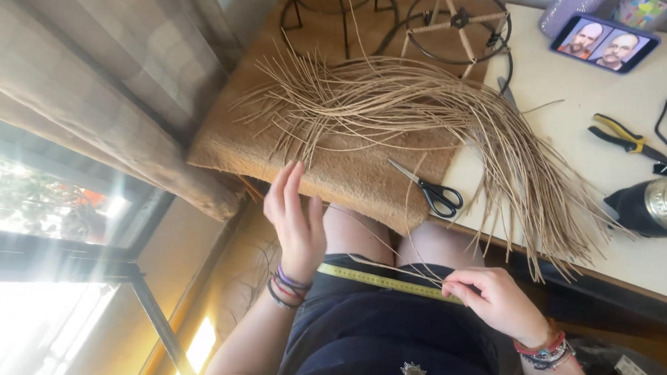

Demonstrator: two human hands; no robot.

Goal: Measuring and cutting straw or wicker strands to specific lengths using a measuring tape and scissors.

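My left hand (295,216) is raised over my lap with fingers straight and apart, close to the front edge of a tan mat (238,142), holding nothing. My right hand (494,296) pinches thin tan reed strands and rests on a yellow measuring tape (378,278) stretched across my dark shorts. A big bundle of long tan reed strands (427,113) fans over the mat and hangs off the white table (577,93). Black-handled scissors (431,190) lie at the mat's front right corner.
Two black wire frames (457,24) stand at the back of the mat. On the table sit a phone (604,42) showing two faces, yellow-handled pliers (624,138) and a dark metal pot (659,205). A curtain (91,72) and window (52,273) are at left.
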